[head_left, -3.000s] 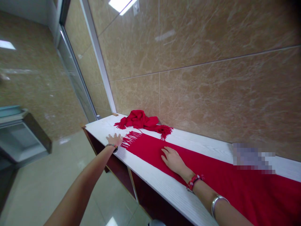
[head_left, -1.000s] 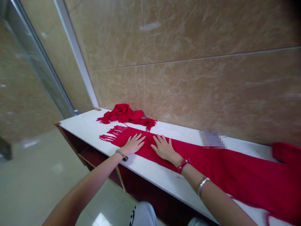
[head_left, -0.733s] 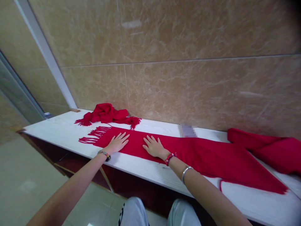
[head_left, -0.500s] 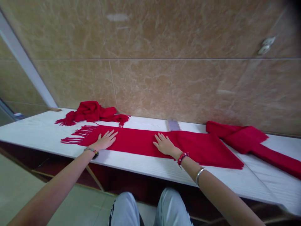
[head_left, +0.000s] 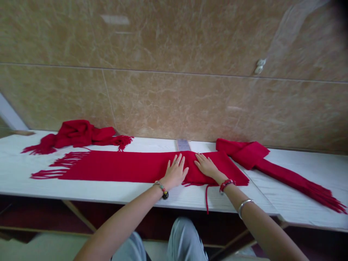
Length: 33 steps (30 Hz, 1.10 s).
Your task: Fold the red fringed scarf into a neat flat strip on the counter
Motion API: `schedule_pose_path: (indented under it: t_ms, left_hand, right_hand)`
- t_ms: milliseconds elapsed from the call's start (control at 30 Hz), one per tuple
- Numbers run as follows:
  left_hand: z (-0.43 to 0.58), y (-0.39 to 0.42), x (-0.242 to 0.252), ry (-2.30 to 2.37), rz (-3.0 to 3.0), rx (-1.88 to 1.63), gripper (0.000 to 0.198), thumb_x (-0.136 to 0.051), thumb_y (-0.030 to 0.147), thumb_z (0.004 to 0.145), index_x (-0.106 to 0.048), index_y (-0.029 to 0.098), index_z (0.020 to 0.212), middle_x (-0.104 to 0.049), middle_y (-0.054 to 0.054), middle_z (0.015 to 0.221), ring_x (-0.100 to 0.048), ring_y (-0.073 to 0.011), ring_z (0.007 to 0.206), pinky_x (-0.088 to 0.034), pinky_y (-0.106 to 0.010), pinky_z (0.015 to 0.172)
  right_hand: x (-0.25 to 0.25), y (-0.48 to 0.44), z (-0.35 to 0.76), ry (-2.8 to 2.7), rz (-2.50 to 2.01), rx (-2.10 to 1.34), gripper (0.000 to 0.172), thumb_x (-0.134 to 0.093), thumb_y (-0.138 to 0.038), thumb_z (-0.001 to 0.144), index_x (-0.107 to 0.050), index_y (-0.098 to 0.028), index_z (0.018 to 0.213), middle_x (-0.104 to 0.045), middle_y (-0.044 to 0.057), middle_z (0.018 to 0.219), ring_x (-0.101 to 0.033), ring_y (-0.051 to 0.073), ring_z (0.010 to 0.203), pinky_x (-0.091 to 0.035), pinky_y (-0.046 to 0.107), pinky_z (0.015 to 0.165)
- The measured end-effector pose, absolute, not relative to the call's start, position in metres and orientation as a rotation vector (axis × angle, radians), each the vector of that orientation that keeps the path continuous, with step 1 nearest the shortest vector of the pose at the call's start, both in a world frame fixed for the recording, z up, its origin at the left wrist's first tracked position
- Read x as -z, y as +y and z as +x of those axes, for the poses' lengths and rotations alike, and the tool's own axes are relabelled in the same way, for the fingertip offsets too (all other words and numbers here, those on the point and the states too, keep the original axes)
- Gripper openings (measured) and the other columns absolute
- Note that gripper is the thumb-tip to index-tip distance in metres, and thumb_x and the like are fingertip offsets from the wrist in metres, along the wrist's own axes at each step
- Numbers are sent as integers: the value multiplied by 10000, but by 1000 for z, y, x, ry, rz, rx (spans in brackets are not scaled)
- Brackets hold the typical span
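A red scarf [head_left: 127,166] lies flat and lengthwise on the white countertop, its fringe spread out at the left end. My left hand [head_left: 175,172] presses on it right of the middle, fingers stretched. Just to the right, my right hand [head_left: 208,166] rests on the same scarf with its palm down and fingers extended. Some fringe shows at the front edge below the hands, and one strand hangs over the counter's edge. Neither hand grasps anything.
A crumpled red scarf [head_left: 77,134] lies at the back left. Another red scarf [head_left: 252,156], folded over itself, lies at the right with its fringe toward the front. A small greyish card [head_left: 183,145] sits by the tiled wall [head_left: 174,101]. Open shelves lie under the countertop [head_left: 108,190].
My left hand has moved right along the scarf, from near the fringed end to beside my right hand. The view has turned to the right.
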<state>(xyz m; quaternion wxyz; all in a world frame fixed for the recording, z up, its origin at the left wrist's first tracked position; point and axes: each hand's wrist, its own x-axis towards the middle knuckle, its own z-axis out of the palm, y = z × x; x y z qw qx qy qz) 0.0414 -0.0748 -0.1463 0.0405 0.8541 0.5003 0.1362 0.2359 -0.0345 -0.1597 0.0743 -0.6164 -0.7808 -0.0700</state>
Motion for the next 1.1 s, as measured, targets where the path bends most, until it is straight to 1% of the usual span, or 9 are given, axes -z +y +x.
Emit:
schedule_pose_path:
  t_ms: [200,267,400,467,633,733,900,967,1100]
  left_hand:
    - [55,-65,160,1596,2583,-308,524,-223,404,893,-293,177,1361,-253,-93,1426,-203,-262,1308,-177,-464,1045]
    - [28,-58,160,1759,2517,-252,509,-239,427,886,-321,234,1350,-248,-69,1430,-195,-295,1305,-166,-504,1030]
    - [-65,-47,155,2191,2177,-108,557,-237,494,871,-253,263,1377,-185,-73,1450,-152,-325,1311,-159,-549,1007]
    - [-115,-45,149,2367,1942,-64,580,-243,531,863,-227,277,1383,-133,-60,1463,-123,-318,1318,-147,-540,1015]
    - [-164,-44,132,2550,1733,-31,695,-208,586,851,-236,143,1385,-120,-195,1442,-94,-437,1281,-113,-651,946]
    - [-120,-40,128,2476,1903,-84,638,-198,587,856,-240,230,1383,-73,-116,1466,-20,-371,1313,-97,-603,990]
    - [-5,-44,132,1832,2466,-240,581,-210,547,879,-229,256,1382,-72,-87,1468,-34,-336,1323,-165,-582,991]
    - [26,-49,139,1641,2528,-237,581,-214,558,875,-217,277,1384,-63,-71,1470,-44,-339,1322,-172,-597,980]
    - [49,-58,153,1531,2598,-178,557,-240,548,874,-254,299,1372,-163,-56,1456,-101,-354,1313,-115,-626,976]
  right_hand:
    - [169,-38,235,-2327,-1837,258,511,-265,-325,903,-262,-125,1374,-303,129,1405,-275,267,1277,-286,465,990]
    - [165,-39,235,-2319,-1847,256,509,-270,-338,903,-226,-198,1390,-313,116,1404,-294,287,1265,-292,482,978]
    - [162,-41,236,-2363,-1854,234,480,-279,-367,902,-221,-329,1377,-298,80,1415,-288,329,1259,-288,540,950]
    - [162,-42,235,-2372,-1865,233,474,-286,-374,901,-244,-328,1371,-293,87,1417,-280,345,1258,-283,551,946]
    - [160,-43,232,-2363,-1862,228,480,-310,-358,896,-300,-249,1364,-293,120,1412,-262,353,1265,-276,557,952]
    - [157,-42,234,-2414,-1829,178,469,-305,-343,900,-339,-200,1346,-288,130,1413,-238,341,1279,-279,559,953]
    - [157,-41,251,-2397,-1880,146,488,-285,-386,906,-310,-198,1356,-267,120,1423,-221,334,1286,-252,588,954]
    - [157,-44,259,-2355,-1933,163,511,-290,-398,902,-269,-202,1374,-262,125,1425,-223,346,1281,-245,595,953]
    - [157,-59,273,-2340,-1974,162,517,-296,-416,897,-218,-271,1387,-247,123,1430,-226,372,1272,-238,620,934]
